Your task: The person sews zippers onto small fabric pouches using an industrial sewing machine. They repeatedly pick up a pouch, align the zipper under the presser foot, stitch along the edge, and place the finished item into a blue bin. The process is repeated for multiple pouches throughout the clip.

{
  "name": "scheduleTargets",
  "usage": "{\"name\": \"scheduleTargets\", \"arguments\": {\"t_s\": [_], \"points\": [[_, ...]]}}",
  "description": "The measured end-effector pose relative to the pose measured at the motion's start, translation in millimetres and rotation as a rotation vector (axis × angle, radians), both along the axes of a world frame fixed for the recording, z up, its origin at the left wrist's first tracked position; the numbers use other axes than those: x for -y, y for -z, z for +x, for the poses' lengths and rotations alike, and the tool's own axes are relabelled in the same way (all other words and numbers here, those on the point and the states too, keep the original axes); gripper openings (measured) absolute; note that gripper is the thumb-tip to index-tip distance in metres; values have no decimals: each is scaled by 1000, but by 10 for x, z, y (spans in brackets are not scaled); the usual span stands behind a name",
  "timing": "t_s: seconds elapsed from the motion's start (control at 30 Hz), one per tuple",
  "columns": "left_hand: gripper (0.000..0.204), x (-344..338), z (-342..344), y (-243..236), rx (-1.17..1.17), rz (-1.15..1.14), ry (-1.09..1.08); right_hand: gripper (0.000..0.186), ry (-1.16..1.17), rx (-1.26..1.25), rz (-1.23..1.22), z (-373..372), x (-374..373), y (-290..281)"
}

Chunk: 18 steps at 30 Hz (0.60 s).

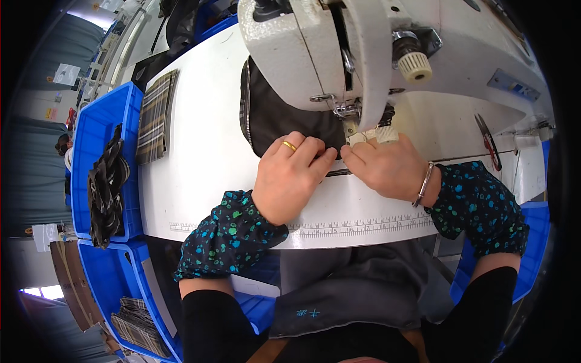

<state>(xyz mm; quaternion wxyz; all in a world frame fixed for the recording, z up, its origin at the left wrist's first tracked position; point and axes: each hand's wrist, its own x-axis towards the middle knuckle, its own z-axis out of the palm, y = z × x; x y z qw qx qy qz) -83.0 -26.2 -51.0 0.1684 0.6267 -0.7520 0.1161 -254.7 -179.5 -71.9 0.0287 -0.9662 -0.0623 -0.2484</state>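
A dark fabric piece with a zipper along its left edge (284, 115) lies on the white table under the sewing machine's head (302, 48). My left hand (289, 175), with a gold ring, presses its curled fingers on the near edge of this fabric. Close beside it, my right hand (387, 166), wearing a bracelet, pinches the same edge just in front of the presser foot (351, 126). The fingertips of both hands nearly meet. Part of the fabric is hidden beneath my fingers and the machine head.
A plaid cloth piece (157, 118) rests at the table's left edge. Blue bins (136, 218) on the left hold dark strips (108, 187) and folded plaid cloth (139, 323). Red-handled scissors (489, 142) lie at right. A printed ruler (363, 228) runs along the near table edge.
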Motion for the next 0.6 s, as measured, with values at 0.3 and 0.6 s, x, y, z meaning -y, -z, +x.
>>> {"name": "scheduleTargets", "arguments": {"t_s": [0.3, 0.6], "points": [[28, 112, 67, 31, 28, -54, 8, 8, 135, -10, -63, 13, -27, 26], [27, 327, 274, 147, 44, -71, -64, 4, 168, -12, 48, 85, 67, 116]]}}
